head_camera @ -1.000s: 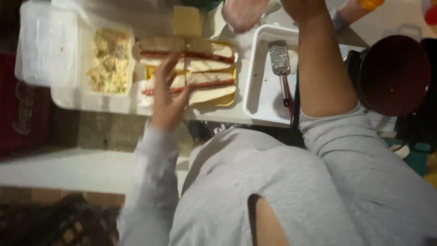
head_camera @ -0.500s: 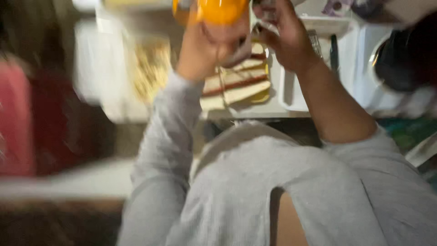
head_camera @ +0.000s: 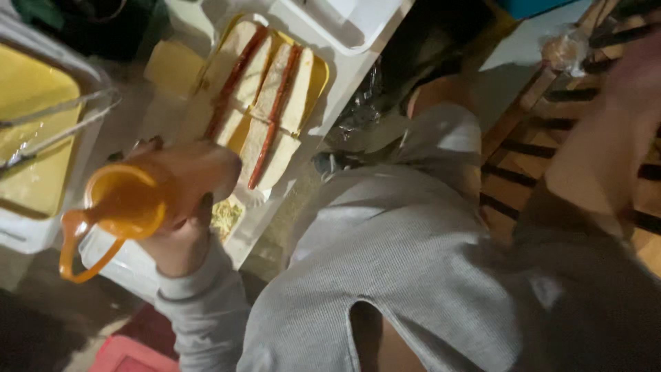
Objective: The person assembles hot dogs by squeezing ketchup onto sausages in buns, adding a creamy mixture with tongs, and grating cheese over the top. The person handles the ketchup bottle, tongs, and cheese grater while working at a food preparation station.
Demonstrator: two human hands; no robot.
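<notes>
My left hand (head_camera: 182, 220) grips an orange squeeze bottle (head_camera: 134, 200) whose flip cap (head_camera: 76, 248) hangs open on its strap. The bottle is held low, just left of several white bread slices (head_camera: 265, 89) striped with red sauce lines, which lie on a yellow plate (head_camera: 318, 77). My right arm reaches out to the right over a wooden slatted surface. My right hand (head_camera: 630, 76) is a blur near the upper right edge, and its fingers cannot be made out.
A white container (head_camera: 27, 231) with yellow contents and metal tongs (head_camera: 55, 120) sits at the left. A cheese slice (head_camera: 172, 65) lies beside the bread, a white tray (head_camera: 344, 31) behind it. Shredded food (head_camera: 226, 217) shows under my left hand. A red object (head_camera: 124, 355) lies below.
The view has swung sharply. The orange bottle, held up by both hands before, is now lower and in my left hand alone. My right hand has moved away to the right.
</notes>
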